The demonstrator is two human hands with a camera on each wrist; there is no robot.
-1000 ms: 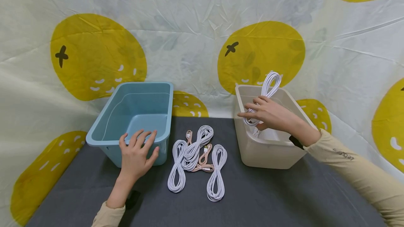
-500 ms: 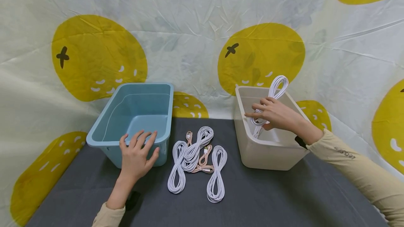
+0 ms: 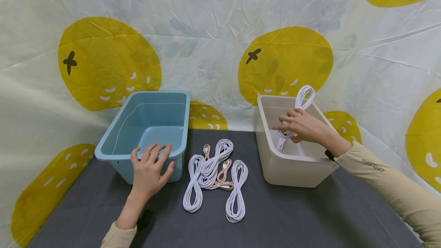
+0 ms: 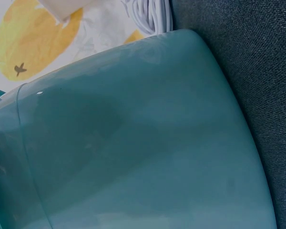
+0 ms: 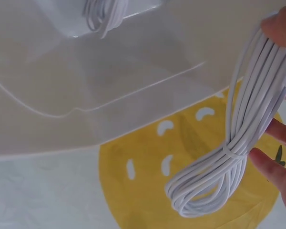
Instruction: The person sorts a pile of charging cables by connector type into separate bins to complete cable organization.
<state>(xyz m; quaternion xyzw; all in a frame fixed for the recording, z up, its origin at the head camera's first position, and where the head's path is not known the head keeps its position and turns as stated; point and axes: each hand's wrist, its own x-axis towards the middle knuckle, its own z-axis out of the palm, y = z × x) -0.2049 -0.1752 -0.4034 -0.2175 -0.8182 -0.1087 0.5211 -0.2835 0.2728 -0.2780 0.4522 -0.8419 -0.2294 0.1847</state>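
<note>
Right hand (image 3: 307, 127): fingers and thumb gripping one coiled white cable (image 5: 243, 131). Coil tied at its middle; one fingertip beside the tie, thumb across one end. The other looped end projects free past the fingers, toward the far side. Coil and hand are above the opening of the beige bin (image 3: 296, 172), scene right.

Second coiled white cable (image 5: 107, 14): inside the beige bin, on its floor, below the held coil and apart from the fingers.

Left hand (image 3: 148, 173): fingers spread and slightly bent, holding nothing, over the near rim of the teal bin (image 3: 160, 112), scene left; contact with the rim cannot be told.

Between the bins, on the dark grey table (image 3: 275, 217): three white cable coils (image 3: 236, 192), two at left touching, one at right; among them, small pink cables (image 3: 224, 171) with pale plugs, partly covered.

Far side: pale curtain (image 3: 203, 49) printed with yellow fruit.
</note>
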